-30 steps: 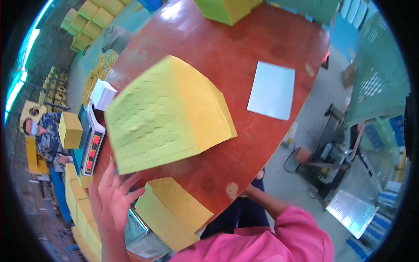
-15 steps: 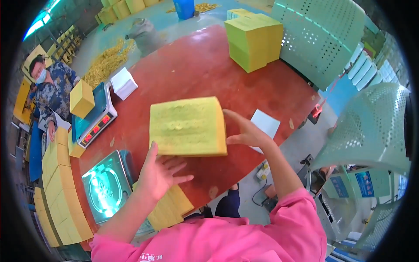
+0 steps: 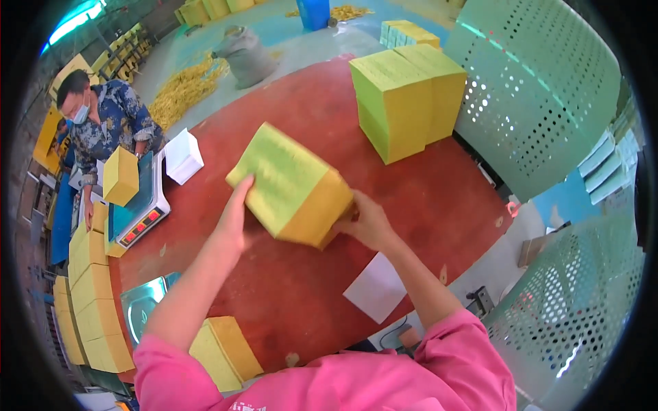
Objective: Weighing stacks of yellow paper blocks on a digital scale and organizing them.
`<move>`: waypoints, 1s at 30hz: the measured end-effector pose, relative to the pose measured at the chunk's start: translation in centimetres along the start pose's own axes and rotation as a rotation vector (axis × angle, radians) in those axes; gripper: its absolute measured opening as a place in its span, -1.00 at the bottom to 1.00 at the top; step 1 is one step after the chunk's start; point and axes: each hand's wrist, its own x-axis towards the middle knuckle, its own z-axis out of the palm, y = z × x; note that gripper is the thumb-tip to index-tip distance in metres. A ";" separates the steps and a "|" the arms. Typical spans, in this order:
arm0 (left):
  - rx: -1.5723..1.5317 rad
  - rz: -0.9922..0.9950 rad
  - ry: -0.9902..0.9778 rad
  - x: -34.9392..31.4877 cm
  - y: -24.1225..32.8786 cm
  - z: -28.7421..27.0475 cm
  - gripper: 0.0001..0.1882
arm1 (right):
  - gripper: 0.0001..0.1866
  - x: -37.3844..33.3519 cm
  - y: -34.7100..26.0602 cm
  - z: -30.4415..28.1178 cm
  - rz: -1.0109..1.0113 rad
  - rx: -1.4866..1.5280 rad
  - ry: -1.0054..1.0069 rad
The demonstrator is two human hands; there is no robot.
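Between my hands is a thick stack of yellow paper (image 3: 281,178), turned at an angle and tilted above the red table (image 3: 295,294). My left hand (image 3: 236,212) grips its left side, thumb on the top face and fingers out of sight. At the near right corner, my right hand (image 3: 370,222) closes on the stack, its fingertips partly hidden. A white sheet (image 3: 377,288) lies on the table below my right forearm. Other yellow paper stacks (image 3: 223,349) rest by the near edge, beside my left sleeve.
Tall yellow stacks (image 3: 411,96) stand at the far right, beside a perforated green panel (image 3: 534,89). On the left, a digital scale (image 3: 147,195) bears a yellow block (image 3: 120,177); a white paper stack (image 3: 184,157) adjoins it. A masked co-worker (image 3: 113,116) stands beyond. More stacks (image 3: 96,294) line the left edge.
The yellow stack has turned and tilted, its side face now toward the near right. My left hand, earlier spread beside it, has closed on it. The view has shifted.
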 end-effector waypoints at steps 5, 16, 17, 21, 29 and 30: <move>0.104 -0.035 -0.075 11.8 3.3 7.4 -0.38 | -0.41 5.4 2.1 -4.1 0.057 -0.148 0.292; 0.197 0.138 -0.036 17.9 3.0 11.6 -0.15 | -0.45 7.4 4.0 -6.3 0.189 -0.750 0.232; 0.202 0.104 0.038 16.2 2.9 11.8 -0.11 | -0.50 6.5 4.5 -6.1 0.116 -0.732 0.268; 0.525 0.455 -0.286 5.5 1.2 5.6 -0.17 | -0.77 1.4 1.7 -2.4 -0.075 -0.599 0.223; 0.579 0.225 -0.319 -27.3 -0.3 -21.0 -0.40 | -0.93 -12.9 -16.3 18.1 -0.229 -0.088 -0.262; 0.547 0.211 -0.245 -31.0 -0.9 -24.8 -0.43 | -0.92 -14.8 -18.8 21.0 -0.239 0.042 -0.328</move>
